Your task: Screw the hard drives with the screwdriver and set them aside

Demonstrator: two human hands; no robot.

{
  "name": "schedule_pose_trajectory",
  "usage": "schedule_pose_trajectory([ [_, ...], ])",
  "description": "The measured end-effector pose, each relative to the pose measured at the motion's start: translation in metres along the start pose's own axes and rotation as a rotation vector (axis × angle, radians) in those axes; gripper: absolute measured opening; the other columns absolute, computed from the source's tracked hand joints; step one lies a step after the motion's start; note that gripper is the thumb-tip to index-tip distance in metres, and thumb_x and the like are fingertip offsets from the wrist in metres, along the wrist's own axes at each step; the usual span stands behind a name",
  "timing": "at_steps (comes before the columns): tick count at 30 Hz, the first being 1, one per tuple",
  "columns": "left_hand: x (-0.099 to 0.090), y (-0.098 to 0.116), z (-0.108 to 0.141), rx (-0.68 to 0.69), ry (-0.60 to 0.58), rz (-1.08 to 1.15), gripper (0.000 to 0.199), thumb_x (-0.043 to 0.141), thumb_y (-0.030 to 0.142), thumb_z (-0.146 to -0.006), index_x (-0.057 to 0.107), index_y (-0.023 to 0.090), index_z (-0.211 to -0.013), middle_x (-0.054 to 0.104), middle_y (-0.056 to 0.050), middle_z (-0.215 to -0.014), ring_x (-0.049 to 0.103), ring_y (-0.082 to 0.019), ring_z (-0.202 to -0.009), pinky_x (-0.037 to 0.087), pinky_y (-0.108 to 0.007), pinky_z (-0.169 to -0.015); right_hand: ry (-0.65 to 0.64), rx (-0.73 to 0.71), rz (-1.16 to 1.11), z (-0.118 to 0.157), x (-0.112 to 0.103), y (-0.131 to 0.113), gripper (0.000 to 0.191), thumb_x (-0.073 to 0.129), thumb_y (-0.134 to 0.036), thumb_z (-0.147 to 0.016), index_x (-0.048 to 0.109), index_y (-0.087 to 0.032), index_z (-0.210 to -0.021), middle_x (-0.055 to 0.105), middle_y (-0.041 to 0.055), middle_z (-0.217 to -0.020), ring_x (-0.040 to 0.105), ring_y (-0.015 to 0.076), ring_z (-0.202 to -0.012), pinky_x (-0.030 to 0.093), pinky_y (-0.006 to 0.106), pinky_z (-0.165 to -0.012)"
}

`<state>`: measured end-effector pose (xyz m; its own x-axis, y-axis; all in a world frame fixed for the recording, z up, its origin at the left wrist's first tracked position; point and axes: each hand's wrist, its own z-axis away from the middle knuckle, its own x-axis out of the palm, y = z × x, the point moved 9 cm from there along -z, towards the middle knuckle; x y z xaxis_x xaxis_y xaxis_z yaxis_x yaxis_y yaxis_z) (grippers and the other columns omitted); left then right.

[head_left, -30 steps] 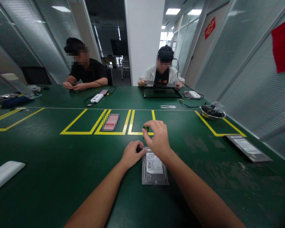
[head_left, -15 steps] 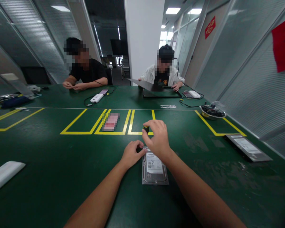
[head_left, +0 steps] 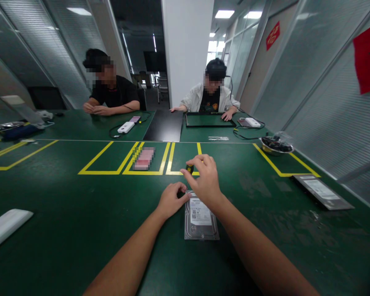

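A silver hard drive [head_left: 200,218] with a white label lies flat on the green table in front of me. My right hand [head_left: 205,176] is over its far end, thumb and fingers around the black and yellow handle of a small screwdriver [head_left: 189,169]. The screwdriver stands upright, its thin shaft pointing down at the drive's far left corner; its tip is hidden. At that corner my left hand [head_left: 172,200] is closed, thumb and fingertips near the shaft. What these fingers pinch is hidden.
A second drive [head_left: 322,191] lies at the right, near a metal bowl [head_left: 277,151] of dark parts. A pink blurred item [head_left: 144,158] lies between yellow tape lines. Two people sit opposite, near a black panel [head_left: 164,126] and frame [head_left: 210,125]. A white object [head_left: 8,228] is left.
My right thumb has moved slightly off the screwdriver handle, opening the grip a little. Across the table, the dark panel has been laid flat left of the frame. My left hand stays put.
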<state>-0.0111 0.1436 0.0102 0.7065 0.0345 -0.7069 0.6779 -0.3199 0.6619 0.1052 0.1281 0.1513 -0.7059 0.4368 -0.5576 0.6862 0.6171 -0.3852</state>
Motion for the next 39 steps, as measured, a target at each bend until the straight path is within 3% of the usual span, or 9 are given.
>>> schedule_pose_trajectory([
  [5,0.0004,0.0003,0.0004,0.001,-0.011,0.004,0.021,0.064,0.040,-0.081,0.061,0.020,-0.087,0.066,-0.001,-0.085,0.056,-0.019,-0.078,0.040,-0.030,-0.071,-0.002,-0.019,-0.038,0.0005,0.0002,-0.0023,0.015,0.058,-0.019,-0.084,0.062,-0.021,-0.098,0.067,0.0032,-0.098,0.055,0.0212,-0.096,0.040,0.038,-0.087],
  [11,0.0006,0.0000,-0.0001,-0.008,-0.013,-0.003,0.021,0.063,0.039,-0.081,0.062,0.020,-0.088,0.066,-0.001,-0.084,0.057,-0.020,-0.078,0.041,-0.031,-0.072,-0.020,-0.007,-0.025,0.0002,0.0018,-0.0013,0.013,0.062,-0.028,-0.083,0.065,-0.022,-0.094,0.065,0.0058,-0.100,0.054,0.0228,-0.096,0.041,0.039,-0.085],
  [23,0.0013,-0.0004,0.0001,0.001,-0.013,0.004,0.025,0.063,0.041,-0.082,0.064,0.019,-0.095,0.067,-0.002,-0.087,0.057,-0.019,-0.079,0.042,-0.030,-0.073,-0.059,-0.038,-0.075,0.0003,0.0044,-0.0044,0.026,0.054,-0.017,-0.084,0.065,-0.021,-0.106,0.069,0.0044,-0.111,0.057,0.0221,-0.105,0.040,0.039,-0.091],
  [29,0.0018,-0.0014,-0.0005,-0.007,-0.012,-0.004,0.022,0.063,0.040,-0.081,0.063,0.020,-0.090,0.066,-0.002,-0.084,0.057,-0.020,-0.078,0.041,-0.030,-0.072,-0.023,-0.018,-0.046,-0.0004,0.0014,-0.0011,0.019,0.064,-0.033,-0.083,0.068,-0.022,-0.098,0.064,0.0066,-0.103,0.056,0.0224,-0.096,0.042,0.039,-0.086],
  [32,0.0004,-0.0008,-0.0004,-0.004,-0.001,-0.002,0.021,0.064,0.039,-0.080,0.062,0.020,-0.088,0.066,-0.001,-0.083,0.056,-0.019,-0.078,0.041,-0.030,-0.072,-0.032,-0.016,-0.036,-0.0008,0.0019,-0.0005,0.013,0.061,-0.028,-0.084,0.067,-0.022,-0.095,0.065,0.0051,-0.096,0.055,0.0215,-0.093,0.042,0.038,-0.084],
  [35,0.0002,-0.0001,0.0001,-0.004,-0.005,0.002,0.021,0.064,0.039,-0.081,0.062,0.020,-0.090,0.066,-0.001,-0.085,0.057,-0.020,-0.078,0.041,-0.031,-0.072,-0.043,-0.036,-0.060,-0.0007,0.0028,-0.0025,0.020,0.057,-0.019,-0.084,0.064,-0.022,-0.102,0.067,0.0040,-0.102,0.055,0.0219,-0.099,0.041,0.039,-0.088],
  [39,0.0000,-0.0002,0.0003,-0.012,-0.002,0.003,0.020,0.063,0.039,-0.080,0.061,0.020,-0.088,0.066,-0.002,-0.085,0.057,-0.020,-0.079,0.041,-0.031,-0.072,-0.019,-0.016,-0.049,-0.0003,0.0011,-0.0007,0.016,0.063,-0.031,-0.083,0.065,-0.022,-0.097,0.064,0.0066,-0.103,0.055,0.0236,-0.098,0.042,0.040,-0.087],
])
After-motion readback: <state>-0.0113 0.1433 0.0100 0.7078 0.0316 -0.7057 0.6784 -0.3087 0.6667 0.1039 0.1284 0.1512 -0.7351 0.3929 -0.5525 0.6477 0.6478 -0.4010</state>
